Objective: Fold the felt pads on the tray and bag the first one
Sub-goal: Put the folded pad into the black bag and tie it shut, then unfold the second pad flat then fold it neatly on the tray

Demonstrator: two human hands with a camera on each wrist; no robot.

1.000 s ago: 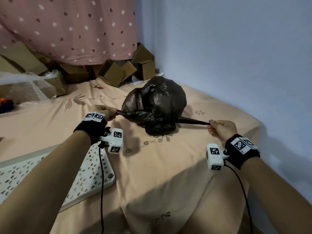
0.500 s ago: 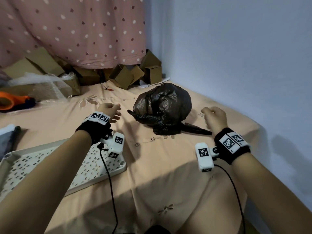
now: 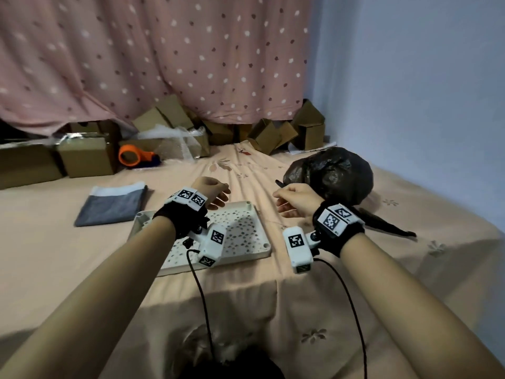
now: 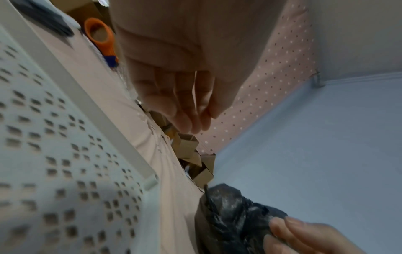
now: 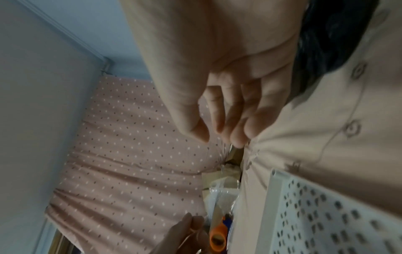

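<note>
A knotted black plastic bag (image 3: 336,173) lies on the bed at the right, one twisted tail (image 3: 388,225) trailing toward me. My right hand (image 3: 281,201) hovers just in front of it, fingers loosely curled and empty (image 5: 215,135). My left hand (image 3: 221,198) hangs relaxed and empty over the far edge of the white perforated tray (image 3: 246,236); its fingers (image 4: 195,123) hold nothing. The tray floor that shows is bare. A folded grey felt pad (image 3: 112,203) lies on the bed to the left of the tray.
Cardboard boxes (image 3: 84,157), bubble wrap and an orange tape dispenser (image 3: 131,157) line the back under a dotted pink curtain. A blue wall (image 3: 423,105) closes the right side. The bed's near edge drops off below my forearms.
Both hands have let go of the bag's stretched ends and moved left toward the tray. The view swung left, bringing the grey pad and the whole tray into sight.
</note>
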